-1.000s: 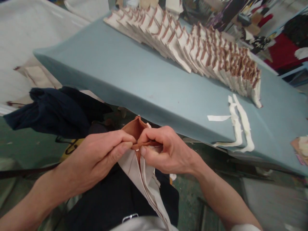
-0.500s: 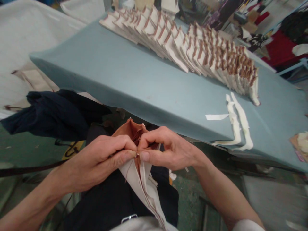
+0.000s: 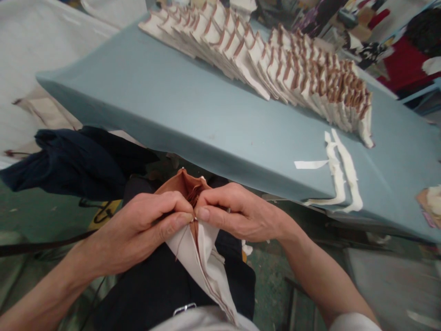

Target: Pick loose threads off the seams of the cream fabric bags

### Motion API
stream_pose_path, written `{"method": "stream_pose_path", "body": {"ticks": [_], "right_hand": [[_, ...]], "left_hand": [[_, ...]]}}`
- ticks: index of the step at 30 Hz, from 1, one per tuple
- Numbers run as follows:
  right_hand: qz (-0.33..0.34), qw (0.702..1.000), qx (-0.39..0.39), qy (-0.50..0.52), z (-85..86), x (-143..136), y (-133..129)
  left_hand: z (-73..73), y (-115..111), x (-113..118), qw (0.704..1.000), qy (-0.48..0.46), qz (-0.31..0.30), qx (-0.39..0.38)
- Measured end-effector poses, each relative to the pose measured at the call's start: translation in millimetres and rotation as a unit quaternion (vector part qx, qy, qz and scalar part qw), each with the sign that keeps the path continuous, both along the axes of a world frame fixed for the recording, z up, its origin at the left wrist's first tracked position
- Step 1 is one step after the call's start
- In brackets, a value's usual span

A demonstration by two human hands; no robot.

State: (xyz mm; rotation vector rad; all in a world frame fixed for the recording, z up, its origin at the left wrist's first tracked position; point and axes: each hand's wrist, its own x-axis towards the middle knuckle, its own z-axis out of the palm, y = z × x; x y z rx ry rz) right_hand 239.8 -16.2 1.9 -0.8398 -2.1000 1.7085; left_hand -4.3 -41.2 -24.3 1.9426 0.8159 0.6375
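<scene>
Over my lap I have a folded piece of white fabric (image 3: 188,246) with a rust-brown lining (image 3: 174,184) and brown edging. My left hand (image 3: 148,225) pinches its seam between thumb and forefinger from the left. Right against it, my right hand (image 3: 237,211) pinches the same seam from the right, thumb on top. The fingertips of both hands meet or nearly meet there. A loose brown thread hangs below my left thumb. Whatever lies between the fingertips is too small to make out.
Ahead is a table with a pale blue cover (image 3: 165,96). A long overlapping row of white, brown-edged fabric pieces (image 3: 255,59) lies along its far side. White strips (image 3: 339,174) drape over its near edge at the right. Dark blue cloth (image 3: 76,161) hangs at the left.
Both hands stay at the seam. My right thumb has shifted slightly up and left, closer over the left fingertips. The view has moved a little.
</scene>
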Motion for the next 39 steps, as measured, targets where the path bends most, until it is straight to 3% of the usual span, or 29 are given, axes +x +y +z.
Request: {"method": "stream_pose_path", "body": {"ticks": [5, 11, 14, 21, 28, 33, 39], "right_hand": [[-0.021, 0.998, 0.053, -0.019, 2.5, -1, -4], [-0.025, 0.971, 0.228, -0.066, 4.7, -4, -10], [0.003, 0.957, 0.269, -0.103, 9.3, -4, -12], [0.029, 0.960, 0.265, -0.089, 14.9, -3, -21], [0.054, 0.976, 0.194, -0.083, 21.1, 0, -22], [0.077, 0.969, 0.202, -0.123, 26.4, 0, -21], [0.054, 0.966, 0.209, -0.143, 26.5, -3, -19]], "left_hand": [[0.7, 0, 1, 1.000, -0.005, 0.003, -0.007], [9.0, 8, 0, 0.999, 0.032, -0.010, -0.043], [13.0, 12, -4, 0.997, 0.048, -0.039, -0.051], [21.9, 10, -7, 0.994, 0.062, -0.076, -0.054], [26.3, 0, -2, 0.993, 0.076, -0.072, -0.051], [21.4, -4, 4, 0.995, 0.093, -0.041, -0.025], [22.3, -9, 12, 0.991, 0.133, 0.007, 0.010]]}}
